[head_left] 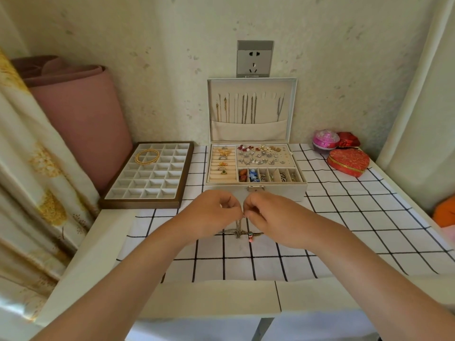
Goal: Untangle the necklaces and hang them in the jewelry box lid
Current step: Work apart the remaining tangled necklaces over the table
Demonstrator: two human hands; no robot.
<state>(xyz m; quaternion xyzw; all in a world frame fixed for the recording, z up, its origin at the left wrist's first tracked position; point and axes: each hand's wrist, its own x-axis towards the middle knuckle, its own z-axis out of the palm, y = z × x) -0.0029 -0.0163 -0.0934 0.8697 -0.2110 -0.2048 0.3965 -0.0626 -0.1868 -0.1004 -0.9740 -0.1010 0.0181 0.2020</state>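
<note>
Head view shows the left hand [216, 210] and right hand [266, 212], each grip pinching a strand above the tangled necklaces [238, 234], apparently to loosen the knot, with the jewelry box lid [248, 132] open at twelve o'clock.

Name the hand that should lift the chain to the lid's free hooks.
Probably right: the right hand pinches the chain and lies nearer the bare hooks at the right of the lid.

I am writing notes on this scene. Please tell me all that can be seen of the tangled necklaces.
The tangled necklaces are thin, metal-looking chains knotted into a clump with pink and green beads. The clump lies on the checked cloth; strands rise from it to the left hand and right hand, whose fingers pinch them.
</note>
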